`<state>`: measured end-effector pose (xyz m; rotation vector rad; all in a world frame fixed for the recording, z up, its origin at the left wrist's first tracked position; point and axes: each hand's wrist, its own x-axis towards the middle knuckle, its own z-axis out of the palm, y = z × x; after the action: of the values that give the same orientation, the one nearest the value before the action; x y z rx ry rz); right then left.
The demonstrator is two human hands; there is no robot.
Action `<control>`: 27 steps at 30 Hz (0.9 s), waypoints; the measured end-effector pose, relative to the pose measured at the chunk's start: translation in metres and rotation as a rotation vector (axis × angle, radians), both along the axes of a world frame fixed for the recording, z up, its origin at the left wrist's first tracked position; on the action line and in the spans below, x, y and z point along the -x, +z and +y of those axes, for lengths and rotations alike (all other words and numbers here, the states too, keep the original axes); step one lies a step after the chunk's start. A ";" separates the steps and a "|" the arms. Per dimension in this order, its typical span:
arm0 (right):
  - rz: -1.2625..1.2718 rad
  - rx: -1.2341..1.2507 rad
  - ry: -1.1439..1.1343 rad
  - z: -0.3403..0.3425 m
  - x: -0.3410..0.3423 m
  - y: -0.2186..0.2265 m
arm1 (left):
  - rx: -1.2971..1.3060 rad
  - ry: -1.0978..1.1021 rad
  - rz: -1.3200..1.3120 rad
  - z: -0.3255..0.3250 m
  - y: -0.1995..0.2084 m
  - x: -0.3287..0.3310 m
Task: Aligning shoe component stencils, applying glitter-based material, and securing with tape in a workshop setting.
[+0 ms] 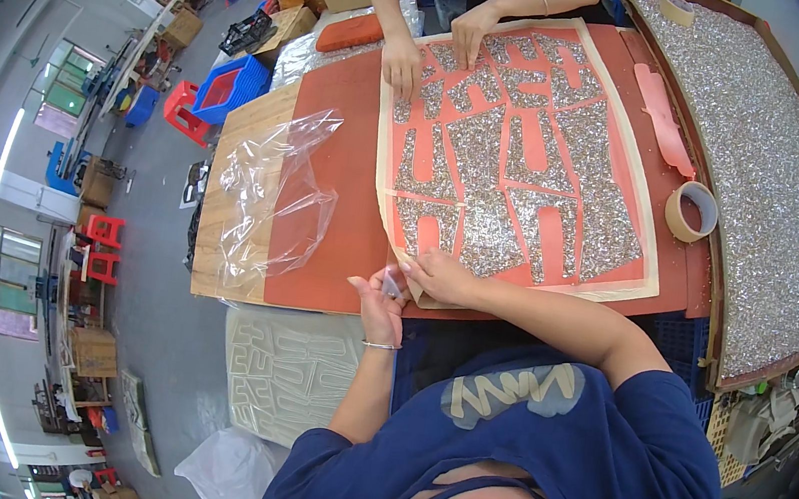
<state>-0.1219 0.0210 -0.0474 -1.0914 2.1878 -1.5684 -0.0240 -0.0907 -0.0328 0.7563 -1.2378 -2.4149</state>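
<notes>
A pink sheet (536, 144) with glittering rhinestone panels, edged all round in cream tape, covers the right part of the red-brown board (333, 180). At its near left corner, the fingers of my right hand (440, 277) pinch the taped edge (406, 259). Just left and below, my left hand (382, 306) is turned palm up, with its fingers curled around a bit of clear film (394, 283). Where that film ends is hidden by the hands. Across the table, a co-worker's two hands (403, 66) press on the sheet's far edge.
Crumpled clear plastic (284, 204) lies on the board's left. To the right are a tape roll (691, 211), a pink scraper-like piece (661, 120) and a big tray of loose rhinestones (734, 82). A pale cut-out template (292, 377) lies below the table's near edge.
</notes>
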 end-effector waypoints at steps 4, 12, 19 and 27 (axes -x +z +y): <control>0.071 0.081 -0.077 -0.001 -0.006 0.001 | 0.865 -0.020 -0.125 0.009 -0.003 0.008; -0.158 -0.019 -0.033 0.007 -0.002 0.004 | 0.675 -0.029 -0.157 -0.002 -0.011 0.006; -0.529 -0.007 -0.165 0.036 0.027 0.028 | -0.068 0.140 -0.029 -0.014 0.008 0.011; 0.194 -0.087 0.055 0.042 0.002 0.071 | 0.403 0.081 0.051 0.001 0.038 0.024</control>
<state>-0.1239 0.0630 0.0236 -1.3146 2.3022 -1.3822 -0.0479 -0.0898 0.0048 0.6053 -1.5713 -2.0124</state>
